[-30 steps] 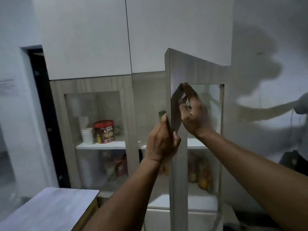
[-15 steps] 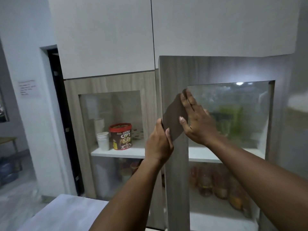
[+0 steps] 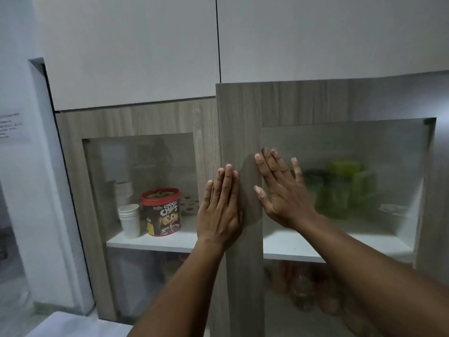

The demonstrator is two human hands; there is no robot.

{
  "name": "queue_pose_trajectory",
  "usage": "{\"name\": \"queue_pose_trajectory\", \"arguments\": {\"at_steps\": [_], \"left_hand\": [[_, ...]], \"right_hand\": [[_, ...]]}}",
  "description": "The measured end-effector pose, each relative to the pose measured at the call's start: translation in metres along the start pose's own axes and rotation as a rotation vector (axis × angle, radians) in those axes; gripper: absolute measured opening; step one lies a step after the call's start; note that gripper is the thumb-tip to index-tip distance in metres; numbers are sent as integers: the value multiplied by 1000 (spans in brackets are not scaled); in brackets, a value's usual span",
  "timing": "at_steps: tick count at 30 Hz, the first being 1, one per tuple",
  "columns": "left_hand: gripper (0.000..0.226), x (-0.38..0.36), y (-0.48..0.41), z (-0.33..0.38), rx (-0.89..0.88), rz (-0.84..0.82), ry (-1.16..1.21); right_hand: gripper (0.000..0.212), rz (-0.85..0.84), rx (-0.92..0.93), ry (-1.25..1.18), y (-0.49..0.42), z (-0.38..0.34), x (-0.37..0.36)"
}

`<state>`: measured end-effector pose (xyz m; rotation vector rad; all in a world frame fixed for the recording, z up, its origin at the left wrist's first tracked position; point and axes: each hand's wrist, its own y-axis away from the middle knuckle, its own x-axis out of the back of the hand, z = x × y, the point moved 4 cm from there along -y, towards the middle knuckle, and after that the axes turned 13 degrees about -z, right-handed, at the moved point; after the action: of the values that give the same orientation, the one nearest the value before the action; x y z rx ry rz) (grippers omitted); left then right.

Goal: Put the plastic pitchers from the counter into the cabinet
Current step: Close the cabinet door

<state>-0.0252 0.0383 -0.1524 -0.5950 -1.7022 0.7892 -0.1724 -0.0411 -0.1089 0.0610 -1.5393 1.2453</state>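
Item: right cabinet door [image 3: 240, 132], wood frame with a glass pane, taken here as the landmark.

Left hand [image 3: 220, 210]: flat, fingers straight and together, palm on the door's left stile; holds nothing.

Right hand [image 3: 281, 190]: flat, fingers spread, lying across the stile's inner edge and onto the glass; holds nothing.

Plastic pitchers [image 3: 340, 188]: green shapes behind the glass on the upper shelf [image 3: 291, 246], right of the right hand (too blurred to count).

Risks, as I judge them: pressure on the pane rather than the frame could strain the glass; the left fingers sit near the seam with the neighbouring door [image 3: 136, 122] and could be pinched; a hard shove might jolt the pitchers.

Obscured: whether the door is fully seated; jars below the shelf are only orange smears; the bench [image 3: 73, 324] is cut off at lower left, so any pitchers left on it cannot be seen.
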Motion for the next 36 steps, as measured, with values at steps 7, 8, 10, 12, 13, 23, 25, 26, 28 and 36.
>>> {"name": "queue_pose_trajectory", "arguments": {"at_steps": [7, 8, 10, 12, 13, 23, 25, 26, 28, 36], "left_hand": [[74, -58, -45, -14, 63, -61, 21], [74, -67, -50, -17, 61, -66, 14], [75, -82, -61, -20, 63, -71, 15], [76, -94, -69, -20, 67, -80, 22], [76, -100, -72, -20, 67, -85, 27], [77, -133, -94, -21, 97, -79, 62], [77, -131, -94, -21, 83, -88, 70], [78, -130, -94, -21, 77, -97, 78], [80, -125, -92, -19, 81, -131, 96], [79, -77, -79, -11, 48, -418, 158]], "right_hand": [[73, 36, 42, 92, -39, 26, -50], [73, 43, 44, 102, -44, 29, -57], [72, 60, 42, 110, -55, 34, -68], [73, 79, 31, 115, -64, 38, -79], [73, 84, 25, 117, -68, 40, -84], [77, 93, 4, 164, -88, 51, -109], [78, 85, 2, 169, -88, 51, -108], [78, 73, 0, 165, -87, 50, -107], [78, 32, 0, 149, -86, 49, -104], [85, -306, -7, 73, -72, 44, -56]]}}
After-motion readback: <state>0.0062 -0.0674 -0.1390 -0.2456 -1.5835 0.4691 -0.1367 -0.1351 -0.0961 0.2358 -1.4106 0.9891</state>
